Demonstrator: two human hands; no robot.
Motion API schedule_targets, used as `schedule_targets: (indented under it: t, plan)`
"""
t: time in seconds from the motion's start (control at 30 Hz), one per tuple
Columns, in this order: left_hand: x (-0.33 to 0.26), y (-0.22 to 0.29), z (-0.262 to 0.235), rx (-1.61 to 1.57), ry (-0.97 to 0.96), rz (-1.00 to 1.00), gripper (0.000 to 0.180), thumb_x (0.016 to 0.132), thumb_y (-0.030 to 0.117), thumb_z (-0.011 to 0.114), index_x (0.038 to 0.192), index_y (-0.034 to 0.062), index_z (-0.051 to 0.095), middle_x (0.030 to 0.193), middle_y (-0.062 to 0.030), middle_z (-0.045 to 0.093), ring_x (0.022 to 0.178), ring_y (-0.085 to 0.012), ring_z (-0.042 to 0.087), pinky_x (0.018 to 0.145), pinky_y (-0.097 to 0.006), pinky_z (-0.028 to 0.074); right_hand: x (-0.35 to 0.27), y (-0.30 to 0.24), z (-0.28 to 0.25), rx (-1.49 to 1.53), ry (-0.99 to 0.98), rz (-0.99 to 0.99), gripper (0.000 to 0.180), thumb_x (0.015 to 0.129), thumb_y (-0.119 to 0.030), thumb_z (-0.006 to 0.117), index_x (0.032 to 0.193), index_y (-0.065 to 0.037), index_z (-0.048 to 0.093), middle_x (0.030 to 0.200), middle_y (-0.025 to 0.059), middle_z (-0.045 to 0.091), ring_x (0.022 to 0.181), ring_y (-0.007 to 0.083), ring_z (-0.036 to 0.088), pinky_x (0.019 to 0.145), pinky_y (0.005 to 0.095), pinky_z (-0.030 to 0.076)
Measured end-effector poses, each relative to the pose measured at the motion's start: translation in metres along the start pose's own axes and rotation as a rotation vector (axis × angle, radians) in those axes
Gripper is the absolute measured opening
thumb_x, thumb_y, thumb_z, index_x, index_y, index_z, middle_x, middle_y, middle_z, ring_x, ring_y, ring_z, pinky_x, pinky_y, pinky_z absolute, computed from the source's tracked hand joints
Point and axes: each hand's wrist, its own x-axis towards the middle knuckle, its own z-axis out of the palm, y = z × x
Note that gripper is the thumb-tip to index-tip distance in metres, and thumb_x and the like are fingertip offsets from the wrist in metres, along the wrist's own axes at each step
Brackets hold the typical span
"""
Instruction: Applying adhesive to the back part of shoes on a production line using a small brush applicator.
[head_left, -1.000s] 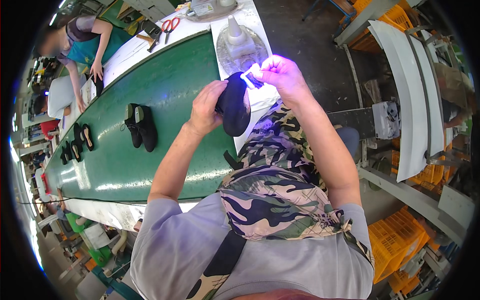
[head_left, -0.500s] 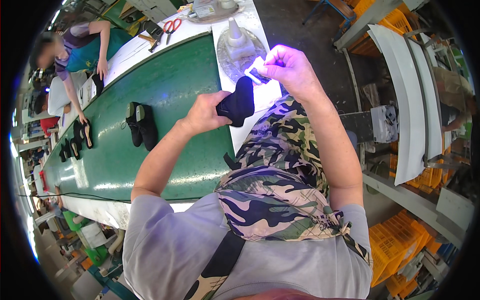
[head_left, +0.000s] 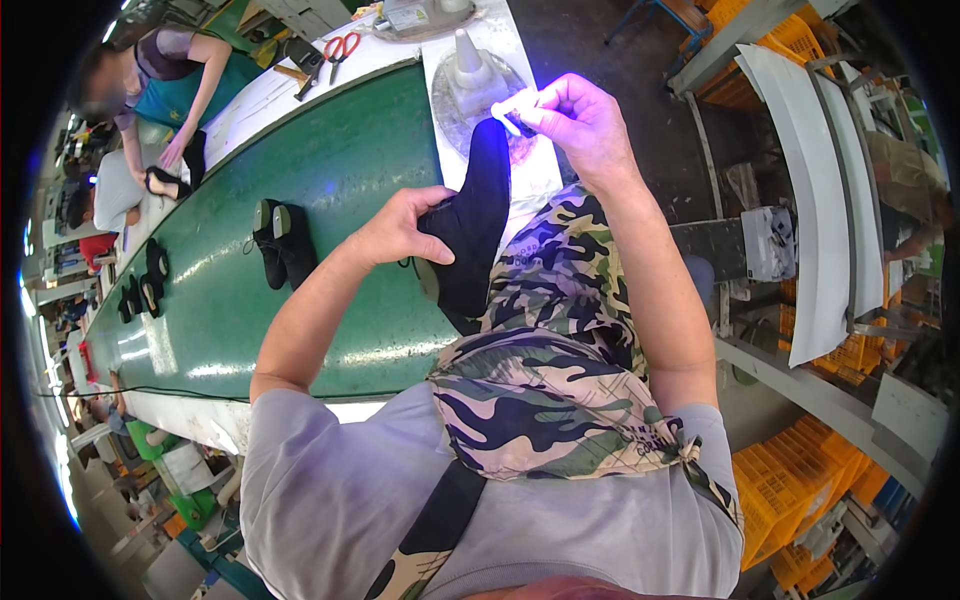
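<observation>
Clasping a black lace-up shoe (head_left: 478, 215), the left grip (head_left: 402, 228) lays its thumb along one side, with the fingers mostly hidden beyond. The right grip (head_left: 585, 132) pinches a small glaring piece (head_left: 517, 106) between thumb and fingertips; violet-white light washes out its form, so its kind cannot be told. The shoe is held lengthwise above the near right part of the green table (head_left: 365, 330), its upper end just beside the light and its lower end before the camouflage apron (head_left: 560, 355). This hold probably presents one end to the glow while keeping the left grip clear of it. Beyond stands a grey cone-topped device (head_left: 470, 75), perhaps placed there for easy reach. To the left lies a pair of black shoes (head_left: 285, 250), side by side, presumably to keep them matched; farther off are red-handled scissors (head_left: 341, 48) and a co-worker (head_left: 185, 75) handling a black shoe with a pale lining (head_left: 166, 184).

Compared with half a second earlier, the held shoe is turned to show its length and pale sole edge, and its end is nearer the light. The co-worker's shoe, then on the green surface, is now at the table's far edge.
</observation>
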Motion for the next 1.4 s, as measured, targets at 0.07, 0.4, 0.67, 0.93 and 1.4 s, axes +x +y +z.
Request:
schedule_targets:
  t: [0.07, 0.4, 0.67, 0.93, 1.4]
  plan:
    - [0.000, -0.002, -0.001, -0.027, -0.007, -0.017, 0.069, 0.061, -0.003, 0.082, 0.125, -0.0041, 0.057, 0.109, -0.0040, 0.067, 0.099, -0.0129, 0.062, 0.091, -0.029, 0.049, 0.001, 0.003, 0.000, -0.060, 0.024, -0.081, 0.010, 0.081, 0.001, 0.071, 0.083, -0.001, 0.061, 0.079, 0.0007, 0.063, 0.072, 0.0066, 0.058, 0.065, 0.0223, 0.049]
    - [0.005, -0.015, 0.003, -0.441, 0.045, -0.063, 0.064, 0.066, 0.013, 0.077, 0.123, -0.0072, 0.055, 0.111, -0.0123, 0.067, 0.098, -0.0206, 0.066, 0.093, -0.034, 0.050, -0.012, 0.012, 0.003, -0.045, -0.229, -0.043, 0.014, 0.086, -0.003, 0.070, 0.087, -0.002, 0.055, 0.091, 0.0077, 0.064, 0.085, 0.0135, 0.063, 0.078, 0.0280, 0.053]
    - [0.009, -0.032, -0.003, -0.592, 0.163, -0.080, 0.063, 0.070, 0.017, 0.074, 0.124, -0.0072, 0.053, 0.112, -0.0156, 0.067, 0.098, -0.0243, 0.067, 0.094, -0.036, 0.052, -0.036, 0.023, 0.017, -0.037, -0.214, 0.032, 0.014, 0.083, 0.000, 0.072, 0.084, -0.002, 0.057, 0.083, 0.0004, 0.060, 0.080, 0.0080, 0.057, 0.073, 0.0241, 0.050]
    - [0.011, -0.035, -0.003, -0.685, 0.235, -0.037, 0.057, 0.077, 0.020, 0.069, 0.125, -0.0062, 0.052, 0.116, -0.0168, 0.065, 0.101, -0.0262, 0.066, 0.096, -0.038, 0.051, -0.048, 0.037, 0.016, 0.180, -0.338, 0.218, 0.017, 0.082, -0.002, 0.072, 0.088, -0.004, 0.057, 0.088, -0.0001, 0.060, 0.081, 0.0076, 0.057, 0.073, 0.0236, 0.047]
    - [0.003, -0.060, 0.018, -1.031, 0.428, -0.282, 0.047, 0.088, 0.027, 0.061, 0.123, -0.0020, 0.054, 0.116, -0.0167, 0.065, 0.103, -0.0295, 0.066, 0.096, -0.043, 0.051, -0.054, 0.013, 0.015, -0.069, -0.494, 0.069, 0.020, 0.082, -0.011, 0.075, 0.084, -0.004, 0.056, 0.089, 0.0035, 0.061, 0.090, 0.0139, 0.056, 0.081, 0.0295, 0.045]
